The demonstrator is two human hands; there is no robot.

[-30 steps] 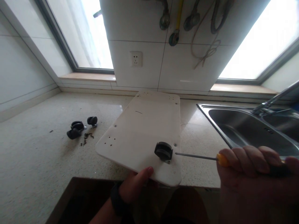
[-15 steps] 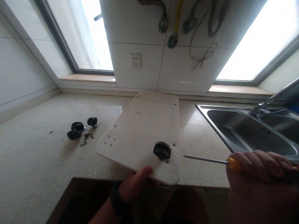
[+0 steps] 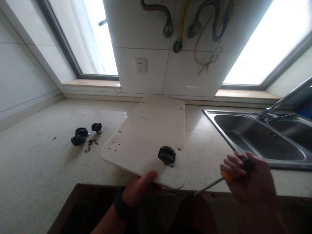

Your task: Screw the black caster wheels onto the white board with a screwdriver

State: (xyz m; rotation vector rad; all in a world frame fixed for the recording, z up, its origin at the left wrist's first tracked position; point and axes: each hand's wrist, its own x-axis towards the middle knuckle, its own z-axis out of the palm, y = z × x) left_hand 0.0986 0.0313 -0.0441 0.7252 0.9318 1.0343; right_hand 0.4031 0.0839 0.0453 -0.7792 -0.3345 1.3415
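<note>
A white board (image 3: 151, 136) with rounded corners and screw holes lies on the countertop, its near end over the front edge. My left hand (image 3: 140, 190) grips that near edge, thumb on top and fingers underneath. One black caster wheel (image 3: 167, 155) sits on the board's near right corner, with a bit of its metal plate showing. Off the board to the right, my right hand (image 3: 246, 178) is closed round a screwdriver (image 3: 209, 186) with a yellow and black handle. Its shaft points down and left, past the counter's front edge.
Several loose black casters (image 3: 81, 134) lie on the left of the counter (image 3: 48, 162), beside a small pile of screws (image 3: 90, 143). A steel sink (image 3: 253, 133) with a faucet (image 3: 270, 112) is at the right. Hoses (image 3: 168, 19) hang on the tiled wall.
My right hand has moved left and turned, so the screwdriver now points down and left instead of straight left at the board. My left hand keeps its grip on the board.
</note>
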